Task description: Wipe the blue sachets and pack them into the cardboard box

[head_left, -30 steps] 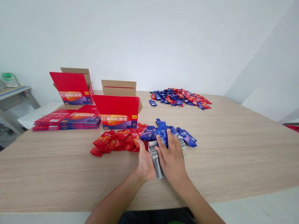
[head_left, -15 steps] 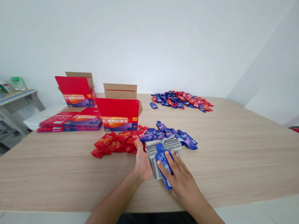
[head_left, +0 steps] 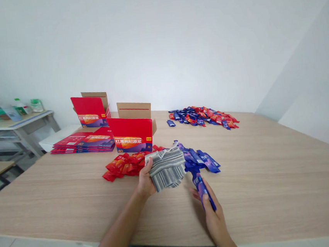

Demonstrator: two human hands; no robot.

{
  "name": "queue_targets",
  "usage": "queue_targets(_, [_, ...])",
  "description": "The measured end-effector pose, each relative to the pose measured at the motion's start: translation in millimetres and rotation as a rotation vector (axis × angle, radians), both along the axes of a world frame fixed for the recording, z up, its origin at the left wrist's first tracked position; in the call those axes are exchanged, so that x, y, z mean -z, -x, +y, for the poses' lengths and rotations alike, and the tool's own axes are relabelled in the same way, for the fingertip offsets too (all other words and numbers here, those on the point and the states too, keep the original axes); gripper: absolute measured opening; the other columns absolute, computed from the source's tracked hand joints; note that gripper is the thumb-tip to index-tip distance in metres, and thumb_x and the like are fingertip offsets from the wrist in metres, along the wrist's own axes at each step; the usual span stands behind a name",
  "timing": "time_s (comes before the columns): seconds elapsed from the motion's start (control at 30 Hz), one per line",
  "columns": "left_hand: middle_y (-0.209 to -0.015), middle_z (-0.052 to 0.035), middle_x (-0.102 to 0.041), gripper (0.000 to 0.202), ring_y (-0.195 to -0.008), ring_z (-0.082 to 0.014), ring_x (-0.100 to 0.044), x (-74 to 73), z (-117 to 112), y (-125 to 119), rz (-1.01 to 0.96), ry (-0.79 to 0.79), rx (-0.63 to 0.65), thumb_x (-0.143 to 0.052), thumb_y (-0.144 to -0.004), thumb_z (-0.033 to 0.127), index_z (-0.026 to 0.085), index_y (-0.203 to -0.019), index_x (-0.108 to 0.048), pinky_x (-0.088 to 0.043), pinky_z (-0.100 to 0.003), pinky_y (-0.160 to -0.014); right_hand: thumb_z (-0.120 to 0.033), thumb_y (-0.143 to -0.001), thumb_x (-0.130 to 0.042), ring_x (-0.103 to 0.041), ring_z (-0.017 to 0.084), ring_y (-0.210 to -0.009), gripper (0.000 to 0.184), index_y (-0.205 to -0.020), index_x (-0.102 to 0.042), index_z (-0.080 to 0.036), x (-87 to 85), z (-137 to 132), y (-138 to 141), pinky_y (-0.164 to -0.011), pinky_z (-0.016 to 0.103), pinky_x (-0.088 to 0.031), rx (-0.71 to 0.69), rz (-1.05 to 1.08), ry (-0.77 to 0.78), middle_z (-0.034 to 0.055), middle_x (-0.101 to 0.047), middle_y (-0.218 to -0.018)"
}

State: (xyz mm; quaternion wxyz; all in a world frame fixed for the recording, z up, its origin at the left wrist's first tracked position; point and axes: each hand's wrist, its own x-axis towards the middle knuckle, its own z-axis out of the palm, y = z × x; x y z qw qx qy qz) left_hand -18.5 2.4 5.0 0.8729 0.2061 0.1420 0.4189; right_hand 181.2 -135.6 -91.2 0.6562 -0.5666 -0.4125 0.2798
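Observation:
My left hand (head_left: 146,181) grips a grey striped cloth (head_left: 168,167), its thumb on the near left edge. The cloth hangs above the table and hides part of the pouches behind it. To the right, my right hand (head_left: 212,208) pinches a blue pouch (head_left: 201,188) between thumb and fingers; the pouch is tilted, its narrow end pointing away from me. Just beyond the cloth lie red pouches (head_left: 122,165) on the left and blue pouches (head_left: 205,160) on the right, spread over the tabletop.
An opened red carton (head_left: 131,136) stands behind the red pouches, a second opened carton (head_left: 89,111) farther back left. Flat folded cartons (head_left: 81,141) are stacked beside them. A mixed pile of red and blue pouches (head_left: 203,116) lies near the wall. A side table (head_left: 21,121) holds bottles.
The cloth has come off the blue pouch and moved left with my left hand. My right hand now lifts the pouch to the right, turned within the fingers. The camera view has shifted slightly.

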Motion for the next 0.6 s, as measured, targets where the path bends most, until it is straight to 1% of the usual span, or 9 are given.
queue_targets(0.07, [-0.111,-0.0177,-0.077,0.055,-0.115,-0.0332,-0.07,1.2,-1.5,0.2,0.052,0.012,0.027,-0.05,-0.097,0.052,0.008,-0.124,-0.068,-0.046,-0.051,-0.11,-0.066,-0.089,-0.064,-0.072,0.032,-0.11,0.075,-0.149,-0.053,-0.022,-1.3,7.7,-2.8,-0.105,0.052,-0.052,0.019,0.218,0.074,0.0141,-0.073,-0.126])
queue_targets(0.1, [-0.109,-0.0178,-0.077,0.055,-0.113,-0.0336,-0.071,2.1,-3.1,-0.1,0.076,0.01,0.051,-0.05,-0.096,0.052,0.008,-0.123,-0.069,-0.047,-0.052,-0.11,-0.067,-0.086,-0.067,-0.073,0.032,-0.108,0.079,-0.149,-0.054,-0.021,-3.0,10.5,-4.1,-0.103,0.051,-0.054,0.028,0.283,0.085,0.0139,-0.072,-0.128])
queue_targets(0.17, [-0.109,-0.0181,-0.078,0.056,-0.111,-0.0345,-0.072,4.2,-7.9,-1.7,0.113,-0.004,0.124,-0.051,-0.095,0.054,0.008,-0.124,-0.068,-0.047,-0.053,-0.108,-0.067,-0.084,-0.069,-0.073,0.03,-0.108,0.08,-0.149,-0.054,-0.023,-5.9,13.9,-6.2,-0.099,0.048,-0.056,0.042,0.33,0.089,0.0124,-0.07,-0.132])
queue_targets(0.27, [-0.111,-0.0185,-0.077,0.059,-0.111,-0.0361,-0.072,7.4,-18.2,-5.6,0.147,-0.03,0.218,-0.053,-0.093,0.055,0.01,-0.128,-0.067,-0.047,-0.053,-0.108,-0.066,-0.085,-0.068,-0.07,0.031,-0.115,0.076,-0.146,-0.057,-0.024,-5.1,15.1,-8.2,-0.098,0.047,-0.058,0.038,0.229,0.099,0.0109,-0.066,-0.139])
queue_targets(0.33, [-0.11,-0.0173,-0.078,0.056,-0.111,-0.0363,-0.072,10.3,-25.2,-6.1,0.177,-0.026,0.234,-0.054,-0.092,0.055,0.013,-0.127,-0.069,-0.047,-0.052,-0.108,-0.067,-0.087,-0.065,-0.067,0.034,-0.12,0.073,-0.144,-0.059,-0.021,-2.0,15.4,-9.2,-0.098,0.049,-0.058,0.027,0.1,0.109,0.012,-0.067,-0.138])
queue_targets(0.4, [-0.105,-0.0157,-0.079,0.052,-0.109,-0.035,-0.073,14.5,-30.1,-0.3,0.21,-0.013,0.231,-0.055,-0.092,0.052,0.014,-0.125,-0.07,-0.048,-0.049,-0.108,-0.068,-0.088,-0.061,-0.065,0.035,-0.124,0.072,-0.142,-0.062,-0.019,1.3,15.9,-10.0,-0.101,0.051,-0.056,0.026,-0.02,0.112,0.013,-0.068,-0.135])
queue_targets(0.47, [-0.099,-0.0151,-0.08,0.05,-0.107,-0.0341,-0.074,19.0,-31.5,16.2,0.25,0.016,0.235,-0.055,-0.093,0.052,0.014,-0.122,-0.072,-0.048,-0.049,-0.108,-0.069,-0.089,-0.059,-0.063,0.035,-0.127,0.072,-0.141,-0.063,-0.019,3.7,16.2,-10.6,-0.107,0.052,-0.052,0.008,-0.108,0.119,0.0129,-0.066,-0.139])
queue_targets(0.5, [-0.098,-0.0153,-0.08,0.051,-0.106,-0.0342,-0.074,20.6,-30.8,29.3,0.274,0.036,0.236,-0.054,-0.093,0.053,0.013,-0.12,-0.072,-0.048,-0.049,-0.108,-0.069,-0.089,-0.059,-0.063,0.034,-0.127,0.072,-0.141,-0.063,-0.019,4.5,16.1,-10.8,-0.109,0.052,-0.05,-0.006,-0.136,0.126,0.0129,-0.064,-0.141])
queue_targets(0.6, [-0.093,-0.017,-0.08,0.055,-0.102,-0.0353,-0.075,19.6,-24.5,87.1,0.335,0.097,0.191,-0.055,-0.091,0.056,0.009,-0.114,-0.074,-0.051,-0.051,-0.105,-0.071,-0.088,-0.058,-0.064,0.033,-0.126,0.073,-0.139,-0.064,-0.019,6.0,14.8,-10.4,-0.114,0.052,-0.044,-0.033,-0.17,0.153,0.0127,-0.064,-0.141])
